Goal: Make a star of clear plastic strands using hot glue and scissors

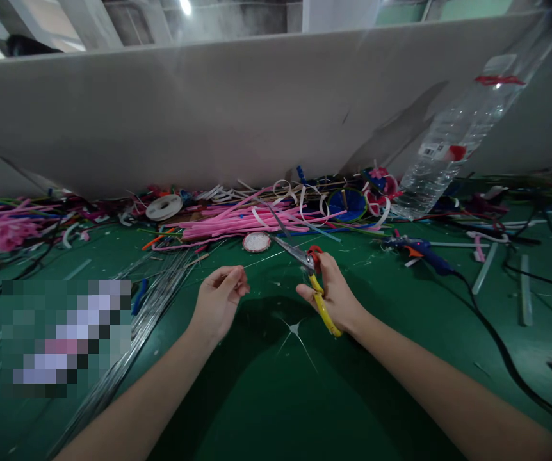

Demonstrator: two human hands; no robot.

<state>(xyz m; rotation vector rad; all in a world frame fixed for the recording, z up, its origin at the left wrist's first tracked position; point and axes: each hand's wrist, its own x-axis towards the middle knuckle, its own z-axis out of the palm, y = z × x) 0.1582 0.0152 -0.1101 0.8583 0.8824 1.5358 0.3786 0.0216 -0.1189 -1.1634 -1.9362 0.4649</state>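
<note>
My right hand [336, 291] holds scissors [315, 278] with yellow and red handles. Their blades are apart and point up and to the left. Thumb and fingers of my left hand [221, 301] are pinched on a thin wire [264, 258], which runs toward the scissors; I cannot tell whether the blades touch it. Just beyond the two hands lies a small round whitish disc [257, 241]. Left of my left hand, a bundle of thin silvery wires [161, 288] stretches along the green table [266, 397].
Pink pipe cleaners [237, 221] and a white spool [164, 207] lie along the grey partition [209, 115]. At the right are a blue glue gun [424, 253] with its black cord, clear glue sticks [526, 291] and a tilted plastic bottle [444, 160].
</note>
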